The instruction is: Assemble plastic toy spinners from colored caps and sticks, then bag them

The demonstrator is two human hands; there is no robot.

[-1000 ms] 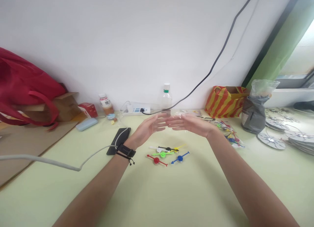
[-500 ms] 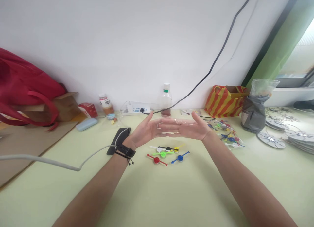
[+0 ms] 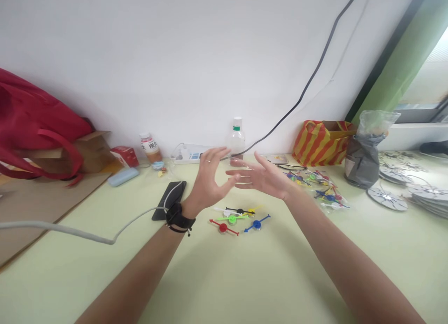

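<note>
Red cloth fills a large bag [image 3: 38,111] with hanging straps at the far left, against a brown cardboard box [image 3: 94,151]. Next come a pale blue oblong case [image 3: 123,177], a small red box [image 3: 125,156] and a labelled bottle of brownish drink [image 3: 150,149]. Nearer, a flat black rectangular device [image 3: 159,213] lies under a grey cable [image 3: 131,225]. Just right of it, the left hand [image 3: 206,184], with a black wristwatch [image 3: 177,215], hovers with gently curved fingers and thumb spread wide, nothing visible in its grasp. At centre, below and nearer than both hands, six arrow-shaped plastic spinners [image 3: 232,219] in white, red, green, black, yellow and blue lie grouped on the pale green tabletop [image 3: 210,277]. The right hand [image 3: 268,178] hangs with fingers extended and parted; its fingertips overlap the left thumb in view, and I cannot tell whether they touch or whether clear film is held. Farther right sit clear bags of coloured spinners [image 3: 329,196], a red-and-yellow striped bag [image 3: 317,144] and stacked grey discs [image 3: 432,202].
</note>
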